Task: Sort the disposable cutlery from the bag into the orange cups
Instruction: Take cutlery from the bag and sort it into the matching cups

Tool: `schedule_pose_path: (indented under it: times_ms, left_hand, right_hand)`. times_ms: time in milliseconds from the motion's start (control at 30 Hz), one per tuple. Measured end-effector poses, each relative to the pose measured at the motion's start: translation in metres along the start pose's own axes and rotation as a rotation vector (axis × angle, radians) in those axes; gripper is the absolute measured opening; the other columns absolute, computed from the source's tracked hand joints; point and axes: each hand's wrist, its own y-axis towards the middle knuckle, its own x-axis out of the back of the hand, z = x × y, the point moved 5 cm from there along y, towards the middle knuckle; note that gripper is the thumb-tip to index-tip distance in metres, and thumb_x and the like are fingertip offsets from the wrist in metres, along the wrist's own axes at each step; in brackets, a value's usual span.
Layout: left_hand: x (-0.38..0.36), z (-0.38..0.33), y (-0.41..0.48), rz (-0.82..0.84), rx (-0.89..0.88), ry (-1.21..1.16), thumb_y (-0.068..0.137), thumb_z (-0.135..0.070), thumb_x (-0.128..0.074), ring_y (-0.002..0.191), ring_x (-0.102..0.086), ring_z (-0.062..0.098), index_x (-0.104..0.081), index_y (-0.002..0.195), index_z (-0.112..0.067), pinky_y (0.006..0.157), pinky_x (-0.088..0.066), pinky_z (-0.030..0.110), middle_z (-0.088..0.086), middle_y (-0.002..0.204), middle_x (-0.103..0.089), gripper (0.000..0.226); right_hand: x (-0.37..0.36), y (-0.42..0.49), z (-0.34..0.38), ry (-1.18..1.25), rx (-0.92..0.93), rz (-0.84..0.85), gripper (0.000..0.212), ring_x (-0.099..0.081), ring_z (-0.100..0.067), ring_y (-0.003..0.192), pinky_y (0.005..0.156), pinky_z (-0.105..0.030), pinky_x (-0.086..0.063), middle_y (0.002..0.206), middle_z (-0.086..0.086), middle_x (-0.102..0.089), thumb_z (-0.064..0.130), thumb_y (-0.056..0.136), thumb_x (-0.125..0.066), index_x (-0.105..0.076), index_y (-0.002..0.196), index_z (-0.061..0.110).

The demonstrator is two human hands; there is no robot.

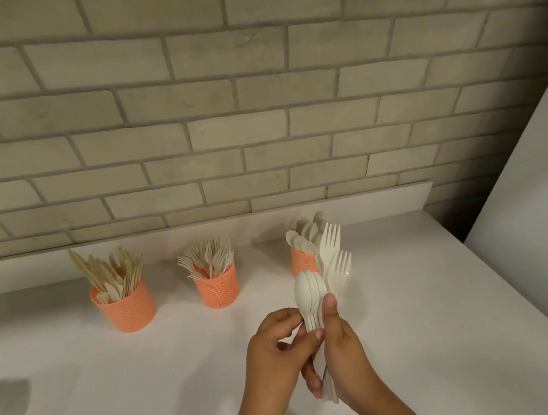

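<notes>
A: Where's the cutlery now?

B: It's a mixed bundle point(323, 339) raised above the counter point(114, 382), at about five o'clock in the view. The right hand point(350, 363) has its grip wrapped round the handles, thumb laid up the front. The left hand point(276, 352) pinches the spoons point(307, 293) just below their bowls. I can't tell whether it has all of them or only the front one.

A: And the forks point(336, 261)?

B: They're fanned out behind the spoons, tines up and held only by the right hand.

A: What makes the split go well?

B: I'd draw the spoons straight out as one stack along the handles, with the right thumb pinning the forks so none slide out too. The spoon cup point(301, 260) is the nearest, at twelve o'clock from the hands and partly hidden by the forks. Drop the spoons in handles first. The fork cup point(217, 288) is at eleven and the knife cup point(126, 308) at ten. Both cups look crowded, so ease the handles down into a gap.
</notes>
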Motion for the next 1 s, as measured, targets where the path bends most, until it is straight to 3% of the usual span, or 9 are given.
schedule_pose_path:
  times_ms: [133,233,300,367,467,633,800,900,1000]
  left_hand:
    - [-0.006,-0.005,-0.006,-0.044,0.021,-0.093,0.082,-0.016,-0.067,0.036,-0.053,0.024,-0.075,0.086,-0.016,0.044,-0.046,0.031,-0.007,0.093,-0.067,0.008]
    - [-0.007,-0.009,-0.005,-0.053,0.039,-0.092,0.087,-0.02,-0.06,0.033,-0.046,0.029,-0.072,0.082,-0.018,0.039,-0.041,0.027,0.0,0.055,-0.059,0.013]
    - [-0.007,-0.011,-0.002,-0.092,0.046,-0.091,0.089,-0.018,-0.057,0.037,-0.047,0.02,-0.072,0.079,-0.015,0.04,-0.039,0.023,-0.006,0.043,-0.051,0.018]
    - [-0.005,-0.011,0.001,-0.119,0.063,-0.111,0.089,-0.017,-0.057,0.038,-0.044,0.011,-0.07,0.071,-0.01,0.042,-0.039,0.02,-0.005,0.043,-0.051,0.022]
    - [-0.006,-0.01,0.004,-0.116,0.086,-0.157,0.087,-0.022,-0.061,0.041,-0.038,0.017,-0.068,0.064,-0.011,0.045,-0.039,0.025,0.009,0.048,-0.049,0.027]
    - [-0.006,-0.002,0.008,-0.067,0.11,-0.242,0.086,-0.026,-0.062,0.043,-0.037,0.026,-0.073,0.08,-0.012,0.055,-0.045,0.032,0.01,0.047,-0.05,0.019]
    - [-0.007,0.002,0.009,0.012,0.095,-0.205,0.083,-0.025,-0.066,0.046,-0.044,0.021,-0.075,0.088,-0.018,0.06,-0.049,0.024,0.02,0.066,-0.062,0.012]
    - [-0.007,0.004,0.007,-0.01,0.094,-0.205,0.081,-0.026,-0.068,0.044,-0.042,0.017,-0.076,0.087,-0.017,0.056,-0.045,0.015,0.014,0.061,-0.059,0.013]
    - [-0.007,0.004,0.008,-0.085,0.097,-0.242,0.079,-0.026,-0.071,0.046,-0.042,0.022,-0.076,0.082,-0.016,0.057,-0.048,0.02,0.011,0.066,-0.067,0.012]
  right_hand:
    - [0.0,0.001,0.002,-0.119,0.062,-0.014,0.077,-0.048,-0.019,0.028,0.037,-0.023,-0.042,0.036,-0.004,-0.05,0.059,0.084,-0.014,-0.06,0.093,-0.002]
    - [0.001,0.002,-0.001,-0.194,0.065,-0.031,0.063,-0.055,-0.02,0.036,0.043,-0.025,-0.048,0.05,-0.006,-0.057,0.06,0.09,-0.016,-0.056,0.104,0.013]
    - [-0.001,-0.001,0.002,-0.216,0.067,-0.018,0.042,-0.058,-0.019,0.04,0.044,-0.026,-0.05,0.063,-0.01,-0.059,0.053,0.096,-0.021,-0.052,0.105,0.026]
    - [-0.002,-0.002,0.008,-0.237,0.082,-0.023,0.032,-0.057,-0.022,0.041,0.043,-0.027,-0.052,0.059,-0.005,-0.06,0.043,0.099,-0.022,-0.05,0.103,0.03]
    - [0.002,-0.002,0.011,-0.231,0.099,-0.068,0.044,-0.051,-0.02,0.034,0.035,-0.024,-0.045,0.055,-0.007,-0.059,0.042,0.098,-0.019,-0.055,0.105,0.017]
    - [0.007,-0.004,0.007,-0.16,0.083,-0.08,0.062,-0.039,-0.016,0.026,0.034,-0.021,-0.036,0.048,-0.009,-0.057,0.035,0.102,-0.017,-0.059,0.072,0.001]
    - [0.014,-0.001,0.0,-0.157,0.031,-0.128,0.046,-0.036,-0.015,0.025,0.033,-0.017,-0.032,0.054,-0.015,-0.057,0.034,0.102,-0.023,-0.06,0.102,0.007]
    - [0.015,0.0,-0.002,-0.15,0.018,-0.125,0.046,-0.036,-0.016,0.025,0.034,-0.017,-0.032,0.053,-0.012,-0.059,0.036,0.102,-0.024,-0.06,0.099,0.007]
    - [0.015,0.0,0.0,-0.186,0.045,-0.144,0.04,-0.038,-0.017,0.028,0.034,-0.019,-0.033,0.053,-0.009,-0.059,0.036,0.102,-0.025,-0.059,0.096,0.015]
